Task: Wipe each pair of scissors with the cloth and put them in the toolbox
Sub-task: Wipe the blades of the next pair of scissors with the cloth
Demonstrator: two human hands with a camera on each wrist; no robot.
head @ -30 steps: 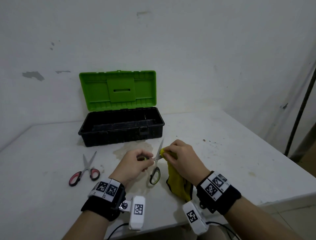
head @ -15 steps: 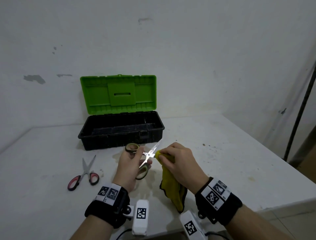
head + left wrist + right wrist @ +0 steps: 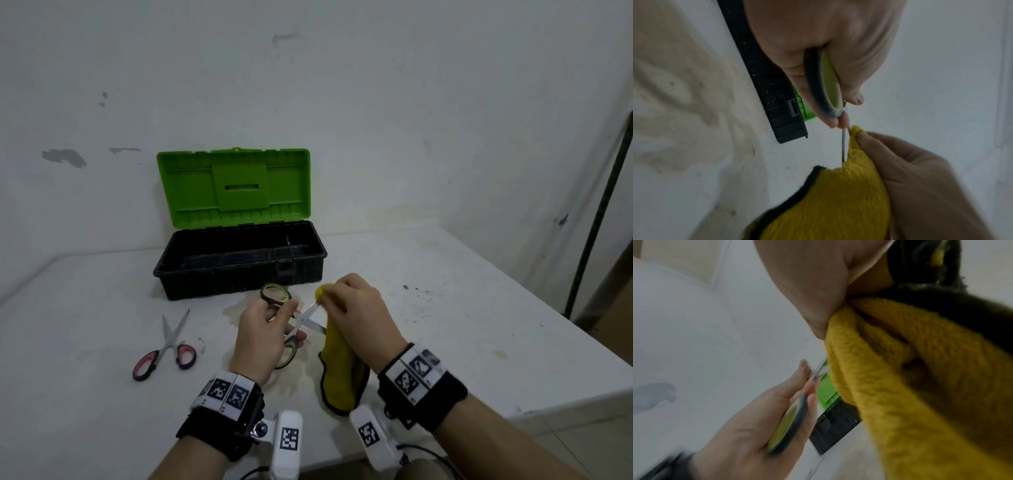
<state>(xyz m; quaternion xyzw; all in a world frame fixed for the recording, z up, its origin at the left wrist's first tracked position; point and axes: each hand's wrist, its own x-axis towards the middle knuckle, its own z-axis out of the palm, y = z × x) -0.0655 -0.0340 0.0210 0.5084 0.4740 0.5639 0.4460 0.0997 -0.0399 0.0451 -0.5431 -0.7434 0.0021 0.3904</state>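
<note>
My left hand (image 3: 270, 325) grips the green-handled scissors (image 3: 275, 295) by their handles, blades spread apart, above the table in front of the toolbox. My right hand (image 3: 346, 301) pinches the yellow cloth (image 3: 337, 370) around one blade, whose tip is hidden in the fabric; the rest of the cloth hangs down. In the left wrist view the green handle (image 3: 828, 81) sits in my palm and the cloth (image 3: 838, 203) wraps the blade. The right wrist view shows the cloth (image 3: 900, 369) bunched close. Red-handled scissors (image 3: 164, 349) lie on the table at the left. The black toolbox (image 3: 239, 263) stands open with its green lid (image 3: 233, 188) up.
The white table (image 3: 445, 291) is stained and ends at a near edge by my wrists and a right edge beyond my right arm. A wall stands directly behind the toolbox. A dark pole (image 3: 596, 212) rises at the far right.
The green scissors turned in my left hand and their blades opened. My right hand slid the cloth out along one blade toward its tip.
</note>
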